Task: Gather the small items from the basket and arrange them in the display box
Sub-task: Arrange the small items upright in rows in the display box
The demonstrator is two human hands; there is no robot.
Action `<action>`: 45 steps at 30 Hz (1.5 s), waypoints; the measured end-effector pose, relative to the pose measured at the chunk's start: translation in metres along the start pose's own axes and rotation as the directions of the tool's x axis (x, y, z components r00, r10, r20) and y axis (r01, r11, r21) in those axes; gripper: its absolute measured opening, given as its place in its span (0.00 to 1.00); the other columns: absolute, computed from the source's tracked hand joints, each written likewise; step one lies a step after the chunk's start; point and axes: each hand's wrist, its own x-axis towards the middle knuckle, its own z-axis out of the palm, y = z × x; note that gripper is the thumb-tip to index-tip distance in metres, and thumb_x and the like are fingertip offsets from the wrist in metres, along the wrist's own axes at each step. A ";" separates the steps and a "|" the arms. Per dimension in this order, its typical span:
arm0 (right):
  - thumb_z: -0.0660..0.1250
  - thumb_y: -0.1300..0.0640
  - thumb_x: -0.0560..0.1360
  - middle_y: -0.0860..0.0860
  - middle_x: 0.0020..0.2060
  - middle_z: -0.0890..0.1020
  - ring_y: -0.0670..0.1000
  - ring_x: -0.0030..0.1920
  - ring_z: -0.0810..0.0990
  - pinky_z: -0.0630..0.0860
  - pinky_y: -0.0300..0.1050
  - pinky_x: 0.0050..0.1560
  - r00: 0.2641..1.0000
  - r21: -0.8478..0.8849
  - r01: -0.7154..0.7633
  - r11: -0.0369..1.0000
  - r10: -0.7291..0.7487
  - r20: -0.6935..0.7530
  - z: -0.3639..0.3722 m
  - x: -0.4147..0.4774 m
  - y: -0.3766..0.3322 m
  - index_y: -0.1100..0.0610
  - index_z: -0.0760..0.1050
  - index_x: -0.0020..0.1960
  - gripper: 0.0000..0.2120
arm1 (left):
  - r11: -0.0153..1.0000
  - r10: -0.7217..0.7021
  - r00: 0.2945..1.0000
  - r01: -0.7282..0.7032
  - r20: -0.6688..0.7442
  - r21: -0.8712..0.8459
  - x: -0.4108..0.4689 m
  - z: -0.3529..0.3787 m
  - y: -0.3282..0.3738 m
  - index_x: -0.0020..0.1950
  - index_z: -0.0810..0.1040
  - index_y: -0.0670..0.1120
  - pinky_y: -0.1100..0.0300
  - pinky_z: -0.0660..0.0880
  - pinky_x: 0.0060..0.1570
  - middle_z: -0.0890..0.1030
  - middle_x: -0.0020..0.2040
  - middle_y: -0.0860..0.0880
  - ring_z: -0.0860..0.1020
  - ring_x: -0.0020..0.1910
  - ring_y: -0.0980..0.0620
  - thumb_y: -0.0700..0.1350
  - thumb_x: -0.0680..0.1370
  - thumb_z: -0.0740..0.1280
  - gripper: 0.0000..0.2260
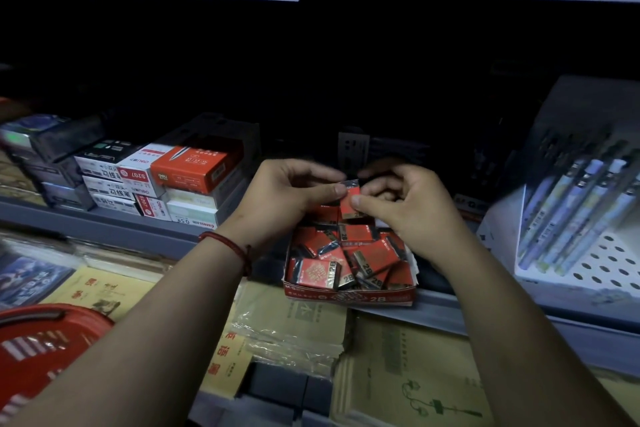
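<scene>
A red display box (349, 296) marked 2B sits on the shelf edge, holding several small red and black wrapped erasers (346, 253) in a loose heap. Just above the box, my left hand (287, 194) and my right hand (405, 208) meet over one red wrapped eraser (350, 202). Both hands pinch it between thumb and fingers, the left at its upper left corner, the right at its right side. A red basket (45, 340) shows at the lower left; its contents are not visible.
Stacked stationery boxes (166, 177) stand on the shelf to the left. A white perforated rack of pens (581, 215) stands at the right. Below the shelf lie brown notebooks (398, 374) and plastic-wrapped packs. The shelf back is dark.
</scene>
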 end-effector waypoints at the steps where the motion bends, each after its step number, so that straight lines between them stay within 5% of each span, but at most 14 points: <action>1: 0.76 0.60 0.73 0.52 0.38 0.82 0.46 0.35 0.75 0.77 0.43 0.41 1.000 -0.017 0.003 1.000 -0.002 0.012 -0.001 0.001 0.001 0.52 0.80 0.51 0.09 | 1.000 0.003 1.000 -0.003 0.007 0.003 0.000 0.000 -0.001 0.51 0.86 0.45 0.61 0.82 0.43 0.87 0.45 0.46 0.87 0.44 0.50 0.40 0.73 0.76 0.07; 6: 0.75 0.59 0.74 0.46 0.37 0.83 0.39 0.31 0.76 0.73 0.32 0.36 0.997 -0.198 -0.022 0.980 0.006 -0.080 -0.016 0.005 0.009 0.51 0.83 0.50 0.07 | 0.957 0.068 0.996 -0.080 0.054 0.280 0.001 -0.002 -0.013 0.55 0.86 0.50 0.60 0.82 0.50 0.87 0.48 0.52 0.85 0.49 0.58 0.43 0.76 0.74 0.08; 11: 0.75 0.55 0.74 0.46 0.37 0.83 0.34 0.31 0.75 0.67 0.32 0.33 0.996 -0.342 -0.075 0.937 0.058 -0.062 -0.032 0.005 0.015 0.48 0.81 0.45 0.04 | 0.833 0.154 0.977 -0.209 0.149 0.512 0.000 -0.002 -0.018 0.54 0.87 0.51 0.73 0.76 0.51 0.85 0.51 0.58 0.81 0.51 0.66 0.44 0.77 0.73 0.07; 22: 0.70 0.56 0.77 0.43 0.35 0.80 0.36 0.32 0.78 0.68 0.27 0.28 0.998 -0.567 -0.041 0.823 0.007 -0.062 -0.032 0.003 0.010 0.50 0.82 0.47 0.03 | 0.833 0.148 0.980 -0.198 0.136 0.516 0.001 -0.001 -0.021 0.56 0.85 0.52 0.71 0.78 0.50 0.84 0.52 0.58 0.81 0.52 0.65 0.43 0.78 0.73 0.08; 26: 0.68 0.53 0.78 0.42 0.49 0.84 0.43 0.48 0.79 0.74 0.40 0.48 0.999 -0.609 -0.036 0.793 0.013 -0.042 -0.034 0.006 0.011 0.47 0.84 0.52 0.06 | 0.831 0.158 0.979 -0.203 0.130 0.518 0.001 0.000 -0.022 0.56 0.85 0.51 0.70 0.79 0.51 0.84 0.52 0.57 0.81 0.51 0.65 0.42 0.78 0.73 0.08; 31: 0.65 0.54 0.78 0.41 0.49 0.85 0.45 0.49 0.82 0.79 0.48 0.54 0.999 -0.634 -0.032 0.773 0.048 0.007 -0.031 0.003 0.011 0.46 0.84 0.51 0.09 | 0.826 0.164 0.979 -0.205 0.123 0.526 0.000 0.001 -0.022 0.56 0.85 0.51 0.69 0.79 0.51 0.83 0.52 0.58 0.81 0.52 0.64 0.42 0.78 0.72 0.08; 35: 0.64 0.49 0.78 0.42 0.43 0.86 0.46 0.43 0.82 0.81 0.49 0.48 0.995 -0.703 -0.036 0.710 0.091 0.041 -0.031 0.001 0.006 0.45 0.84 0.47 0.09 | 0.819 0.170 0.977 -0.212 0.128 0.533 0.000 0.001 -0.021 0.55 0.85 0.51 0.70 0.78 0.50 0.83 0.52 0.58 0.81 0.51 0.64 0.42 0.78 0.72 0.08; 38: 0.65 0.45 0.78 0.43 0.31 0.82 0.44 0.30 0.78 0.75 0.41 0.32 0.984 -0.738 -0.037 0.674 0.155 0.093 -0.028 -0.001 0.003 0.48 0.85 0.41 0.14 | 0.806 0.168 0.974 -0.224 0.150 0.548 0.000 0.000 -0.020 0.54 0.86 0.52 0.66 0.79 0.53 0.82 0.53 0.58 0.80 0.53 0.63 0.44 0.78 0.72 0.07; 42: 0.69 0.49 0.77 0.43 0.35 0.83 0.44 0.37 0.81 0.81 0.49 0.41 0.995 -0.648 -0.022 0.762 0.081 0.062 -0.025 -0.001 0.006 0.47 0.85 0.41 0.09 | 0.871 0.110 0.967 -0.205 0.228 0.447 -0.001 -0.001 -0.011 0.53 0.86 0.51 0.61 0.80 0.53 0.84 0.52 0.56 0.82 0.51 0.60 0.48 0.77 0.73 0.06; 45: 0.70 0.48 0.76 0.44 0.38 0.84 0.45 0.41 0.81 0.81 0.52 0.46 0.999 -0.568 0.001 0.823 0.022 0.033 -0.023 -0.001 0.008 0.47 0.84 0.41 0.07 | 0.869 0.057 0.954 -0.193 0.295 0.456 -0.002 -0.001 -0.006 0.52 0.87 0.52 0.67 0.78 0.49 0.83 0.49 0.57 0.82 0.48 0.62 0.48 0.75 0.75 0.06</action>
